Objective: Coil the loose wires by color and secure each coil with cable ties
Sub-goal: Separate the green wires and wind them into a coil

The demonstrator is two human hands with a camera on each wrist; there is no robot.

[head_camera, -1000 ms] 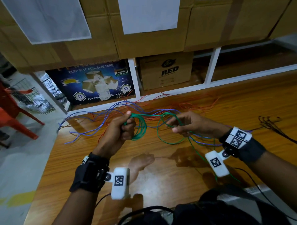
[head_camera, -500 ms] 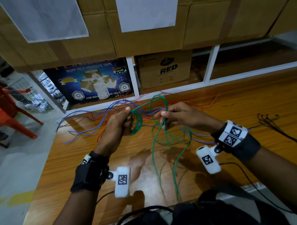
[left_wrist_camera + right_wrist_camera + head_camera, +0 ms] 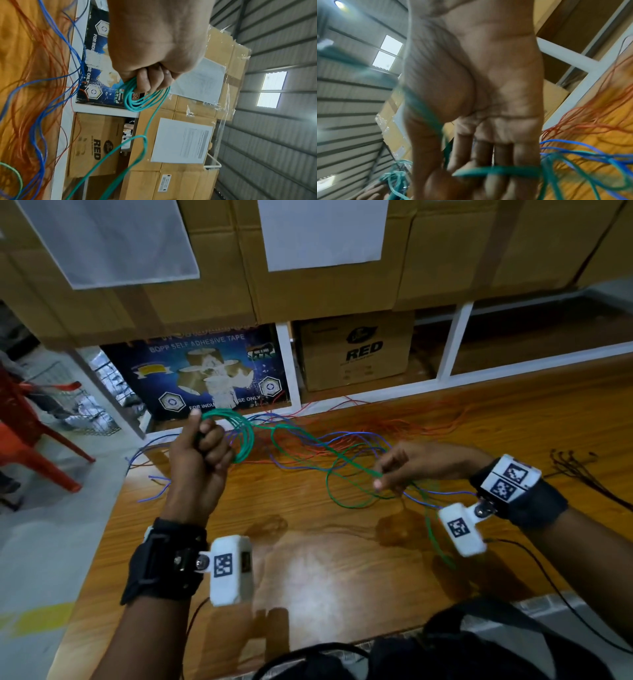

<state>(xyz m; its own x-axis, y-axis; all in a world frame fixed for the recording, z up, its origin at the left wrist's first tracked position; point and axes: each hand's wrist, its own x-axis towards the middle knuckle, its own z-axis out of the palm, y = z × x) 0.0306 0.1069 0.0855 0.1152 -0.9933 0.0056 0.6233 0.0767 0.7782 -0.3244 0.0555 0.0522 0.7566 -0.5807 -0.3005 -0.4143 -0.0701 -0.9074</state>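
Note:
My left hand (image 3: 202, 440) is raised above the table's left end, fist curled round a small coil of green wire (image 3: 245, 436), thumb on top. In the left wrist view the same green coil (image 3: 137, 100) loops under the curled fingers (image 3: 150, 79). From the coil the loose green wire (image 3: 329, 460) runs right to my right hand (image 3: 394, 470), which pinches it low over the table; in the right wrist view that green wire (image 3: 496, 171) crosses the fingers (image 3: 488, 155). Blue wires (image 3: 356, 436) and red wires (image 3: 394, 422) lie tangled on the table behind.
The wooden table (image 3: 325, 570) meets a white shelf frame (image 3: 455, 344) holding cardboard boxes (image 3: 356, 350). Black cable ties (image 3: 579, 470) lie at the right. Red plastic chairs (image 3: 30, 440) stand on the floor to the left.
My left hand has risen and moved left with the coil. My right hand has dropped and swung out to the right, drawing the green wire out between the hands.

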